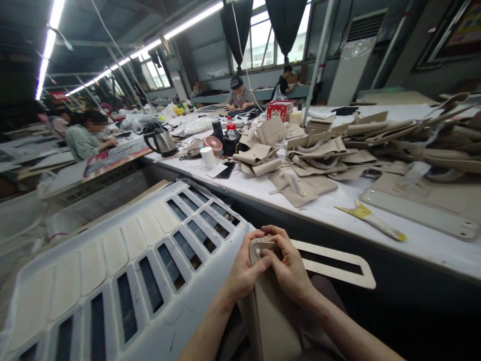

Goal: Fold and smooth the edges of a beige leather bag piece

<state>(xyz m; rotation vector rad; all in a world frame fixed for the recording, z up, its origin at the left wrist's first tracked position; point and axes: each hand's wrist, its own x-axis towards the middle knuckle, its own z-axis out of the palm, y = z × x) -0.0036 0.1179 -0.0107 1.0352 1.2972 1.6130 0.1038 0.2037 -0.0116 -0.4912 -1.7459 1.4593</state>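
Note:
Both my hands meet low in the middle of the view over a beige leather piece [272,316] that rises from my lap. My left hand [242,271] grips its left top edge, thumb pressed on the face. My right hand [289,265] pinches the rounded top end with curled fingers. A long beige strap loop [338,263] with a slot cut through it sticks out to the right behind my right hand.
A white slotted plastic rack [124,265] holding beige pieces lies at left. The long white worktable [330,210] carries heaps of beige leather parts [323,150], a yellow-stained scraper [372,220], a cup, a kettle [161,141] and a red box. Other people sit at tables farther back.

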